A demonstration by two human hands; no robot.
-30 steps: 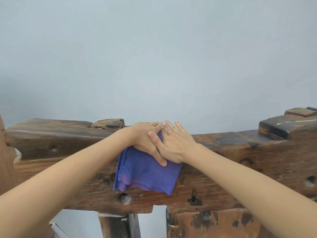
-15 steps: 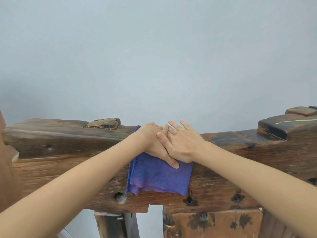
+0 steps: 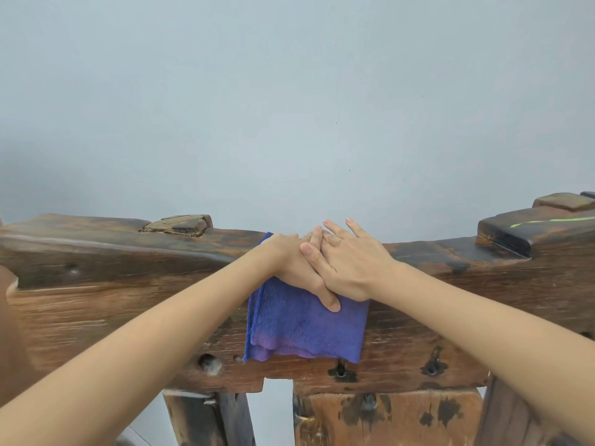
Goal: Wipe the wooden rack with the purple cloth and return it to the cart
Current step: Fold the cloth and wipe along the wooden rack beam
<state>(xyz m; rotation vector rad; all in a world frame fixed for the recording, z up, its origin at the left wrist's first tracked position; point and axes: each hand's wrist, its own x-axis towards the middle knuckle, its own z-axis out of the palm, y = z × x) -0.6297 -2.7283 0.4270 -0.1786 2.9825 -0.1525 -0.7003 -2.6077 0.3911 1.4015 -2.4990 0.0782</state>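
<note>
While both hands press, purple cloth (image 3: pixel 306 326) has slid right.

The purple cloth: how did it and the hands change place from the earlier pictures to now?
The purple cloth, draped over the wooden rack, slid to the right along the beam under the left hand and right hand. Both hands press it as before, the right overlapping the left; nothing was let go.

No legible text, label, brand, number or sign anywhere in view. Only mark: thin yellow-green streak (image 3: pixel 547 221) on raised dark block at right end of wooden rack (image 3: pixel 128 304), unreadable as character.
</note>
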